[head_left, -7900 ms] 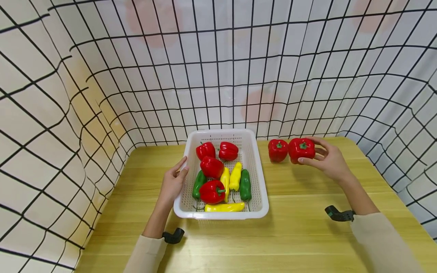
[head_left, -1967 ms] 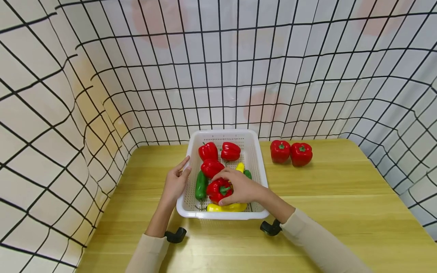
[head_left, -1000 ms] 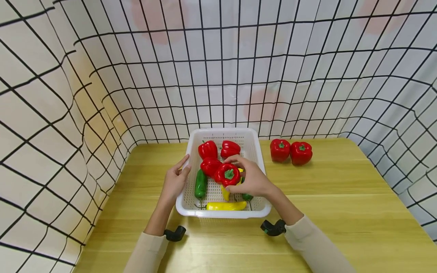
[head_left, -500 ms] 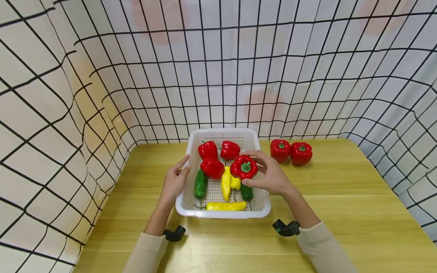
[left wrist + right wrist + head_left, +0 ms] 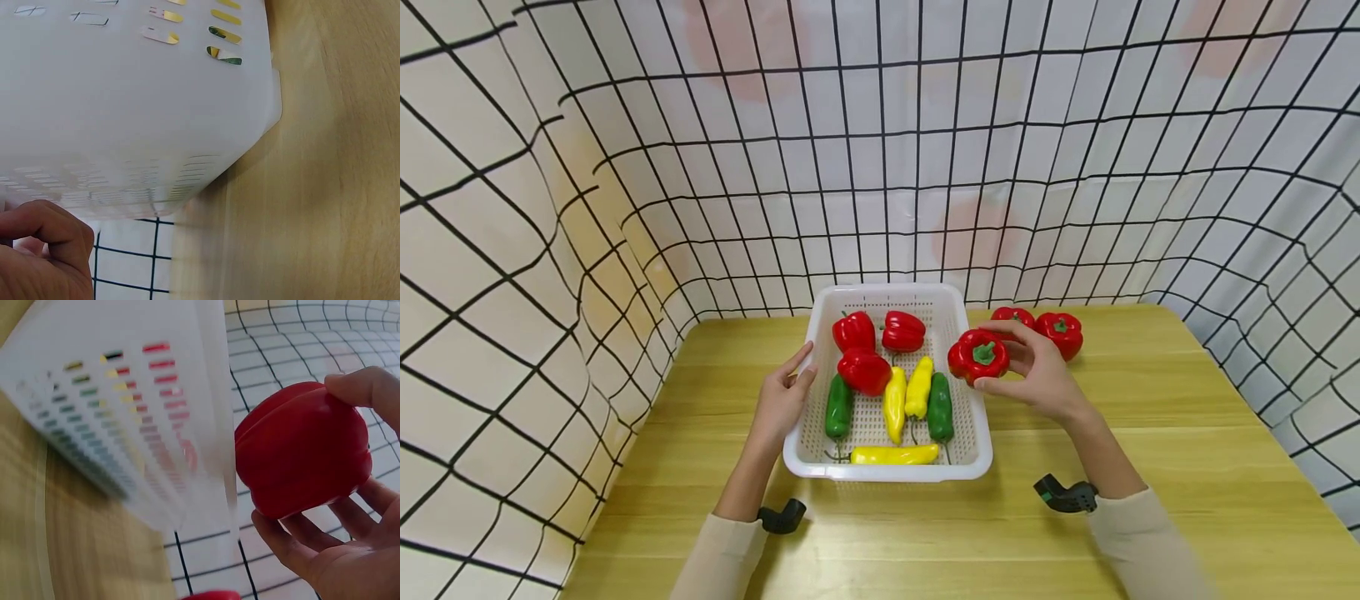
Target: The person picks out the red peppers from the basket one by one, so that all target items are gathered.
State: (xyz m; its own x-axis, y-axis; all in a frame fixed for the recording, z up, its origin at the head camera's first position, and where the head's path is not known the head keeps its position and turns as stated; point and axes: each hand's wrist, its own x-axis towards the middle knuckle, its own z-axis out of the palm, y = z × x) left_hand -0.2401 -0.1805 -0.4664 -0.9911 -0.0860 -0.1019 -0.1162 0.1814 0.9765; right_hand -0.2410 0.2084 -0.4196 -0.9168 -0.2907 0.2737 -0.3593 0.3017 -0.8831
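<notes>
My right hand (image 5: pixel 1037 375) grips a red bell pepper (image 5: pixel 979 357) over the right rim of a white plastic basket (image 5: pixel 981 433). In the right wrist view that bell pepper (image 5: pixel 306 450) sits between thumb and fingers, beside the basket's outer wall (image 5: pixel 206 412). At the left rim, my left hand (image 5: pixel 782 400) holds the basket by its edge; its curled fingers (image 5: pixel 56 231) show in the left wrist view. Inside lie three red bell peppers (image 5: pixel 865 372), three yellow peppers (image 5: pixel 894 404) and two green peppers (image 5: pixel 940 408).
Two more red bell peppers (image 5: pixel 1060 335) stand on the wooden table (image 5: pixel 1075 550) right of the basket, one partly hidden behind my right hand. A white cloth with a black grid (image 5: pixel 880 167) rises behind and at both sides.
My right hand first left a bell pepper on the table at right, then lifted another out of the basket's front and carried it rightward to the rim. My left hand stays at the basket.
</notes>
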